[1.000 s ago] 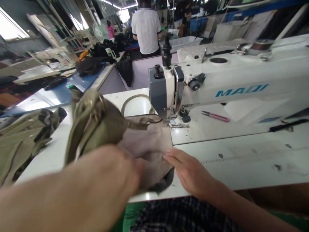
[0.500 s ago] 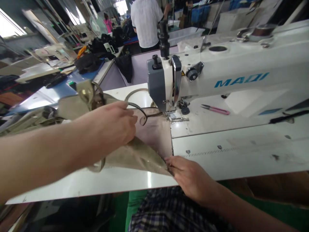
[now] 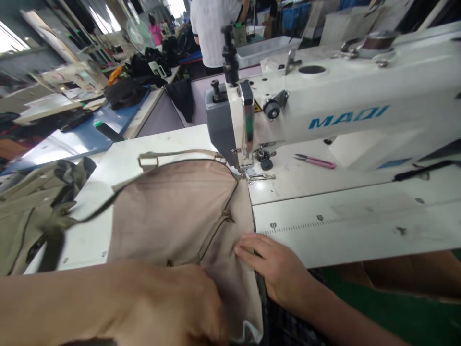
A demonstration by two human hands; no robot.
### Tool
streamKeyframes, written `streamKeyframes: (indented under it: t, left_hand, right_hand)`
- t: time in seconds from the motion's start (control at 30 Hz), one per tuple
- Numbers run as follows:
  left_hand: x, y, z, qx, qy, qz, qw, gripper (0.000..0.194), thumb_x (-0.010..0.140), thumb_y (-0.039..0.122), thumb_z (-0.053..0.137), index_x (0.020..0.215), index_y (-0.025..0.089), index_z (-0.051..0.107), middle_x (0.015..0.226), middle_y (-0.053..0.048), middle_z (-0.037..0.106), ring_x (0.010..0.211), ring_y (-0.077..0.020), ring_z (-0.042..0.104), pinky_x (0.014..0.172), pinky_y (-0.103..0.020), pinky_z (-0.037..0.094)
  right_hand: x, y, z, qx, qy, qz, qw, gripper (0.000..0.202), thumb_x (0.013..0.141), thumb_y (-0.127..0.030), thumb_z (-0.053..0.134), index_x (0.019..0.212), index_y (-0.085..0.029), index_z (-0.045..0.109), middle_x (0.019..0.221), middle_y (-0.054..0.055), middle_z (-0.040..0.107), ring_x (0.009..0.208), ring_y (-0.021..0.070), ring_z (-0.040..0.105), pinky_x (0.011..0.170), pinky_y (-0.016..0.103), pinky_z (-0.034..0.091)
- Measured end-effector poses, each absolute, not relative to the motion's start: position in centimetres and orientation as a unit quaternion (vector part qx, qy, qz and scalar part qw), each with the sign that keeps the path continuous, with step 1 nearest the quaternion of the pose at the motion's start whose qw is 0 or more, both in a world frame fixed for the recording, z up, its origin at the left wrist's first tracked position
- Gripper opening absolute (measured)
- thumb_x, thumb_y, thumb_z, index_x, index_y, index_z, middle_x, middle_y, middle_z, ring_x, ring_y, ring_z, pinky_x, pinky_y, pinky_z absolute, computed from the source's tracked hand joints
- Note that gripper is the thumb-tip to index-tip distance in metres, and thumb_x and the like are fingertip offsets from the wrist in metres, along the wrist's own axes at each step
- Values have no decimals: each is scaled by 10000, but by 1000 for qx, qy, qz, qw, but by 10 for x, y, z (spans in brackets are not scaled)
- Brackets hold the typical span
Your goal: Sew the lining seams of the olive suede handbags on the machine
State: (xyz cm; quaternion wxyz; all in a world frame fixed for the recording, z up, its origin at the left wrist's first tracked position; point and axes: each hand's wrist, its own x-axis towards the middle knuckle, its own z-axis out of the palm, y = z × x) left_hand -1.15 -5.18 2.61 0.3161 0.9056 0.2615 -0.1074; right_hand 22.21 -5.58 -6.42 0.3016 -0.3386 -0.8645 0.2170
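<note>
A pinkish-tan fabric piece (image 3: 162, 206) with zippers and dark edging lies spread on the white sewing table, its upper right corner at the needle area of the sewing machine (image 3: 248, 163). My right hand (image 3: 270, 259) pinches its right edge near the table's front. Low in the view, my left hand (image 3: 194, 298) is over the lower part of the fabric, blurred, with its fingers curled down and hidden. A khaki strap with a metal ring (image 3: 149, 161) runs along the top of the piece.
Pink-handled snips (image 3: 317, 161) lie on the machine bed. Folded khaki fabric (image 3: 29, 206) is heaped at the left. Behind are a blue table (image 3: 122, 115), another sewing machine (image 3: 72, 79), a white bin (image 3: 266, 50) and a person in a white shirt (image 3: 212, 33).
My left hand has moved down toward me, and the fabric has been opened flat, showing its pinkish side. My right hand stays at the right edge. The view has shifted slightly.
</note>
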Motion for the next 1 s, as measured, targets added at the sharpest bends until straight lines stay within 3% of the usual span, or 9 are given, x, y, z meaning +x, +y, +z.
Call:
streamKeyframes:
  t: [0.1,0.2,0.27,0.47,0.63,0.73,0.83,0.93,1.0]
  left_hand:
    - [14,-18,15,907,268,-94,311,155,950,301,466,1020,227,582,983,-19,635,808,-143,612,706,-248,537]
    - [17,-15,2,908,361,-42,210,372,942,224,440,1311,188,411,1286,-101,513,1102,-231,534,915,-372,495]
    - [12,-21,-4,912,365,-36,184,486,895,184,489,1362,194,354,1382,-102,428,1203,-268,449,1000,-427,433]
    - [8,-24,-2,914,325,-50,236,399,837,102,464,1223,203,457,1235,-61,497,1072,-235,469,981,-432,396]
    - [9,-20,-3,924,305,-45,226,581,773,63,478,1336,176,389,1274,-85,480,1125,-242,451,1027,-428,358]
    - [9,-20,-3,932,296,-67,200,592,775,84,483,1354,186,405,1257,-88,503,1122,-249,473,1012,-428,372]
    - [11,-17,-1,955,253,-64,141,544,820,136,487,1359,172,423,1364,-98,472,1304,-267,374,1146,-471,199]
    - [15,-11,1,973,207,-55,82,503,802,170,535,1302,153,474,1540,-110,288,1459,-276,131,1189,-496,-46]
    - [18,-6,1,975,198,-62,83,465,749,197,582,1208,148,527,1578,-120,201,1470,-296,88,1190,-501,-19]
  right_hand:
    - [228,-63,-62,-331,-855,234,324,467,788,-22,404,1208,-16,608,1183,192,615,1162,279,523,1059,446,434]
    - [230,-64,-60,-322,-836,272,351,429,810,-51,417,1185,-41,624,1161,185,621,1144,272,541,1054,447,439]
    - [233,-63,-58,-345,-811,297,367,390,843,-43,412,1148,-88,651,1172,166,615,1133,242,556,1016,398,477]
    - [254,-60,-55,-332,-826,335,308,372,883,-12,468,1173,-164,643,1245,130,586,1230,210,514,1027,343,465]
    - [260,-61,-56,-324,-811,371,314,369,875,5,491,1160,-163,655,1298,129,567,1248,201,514,1024,319,469]
    - [258,-60,-59,-338,-811,347,329,298,896,-28,519,1130,-139,667,1279,150,569,1202,207,549,999,312,492]
    - [255,-62,-57,-315,-842,297,322,272,905,-23,492,1088,-113,671,1129,147,638,1215,223,532,1000,332,496]
    - [254,-68,-54,-295,-863,268,310,309,892,9,439,1104,-78,647,1083,155,652,1234,234,514,1011,345,492]
    - [254,-72,-54,-296,-865,267,303,322,897,8,420,1133,-63,629,1105,165,645,1232,235,512,1013,347,492]
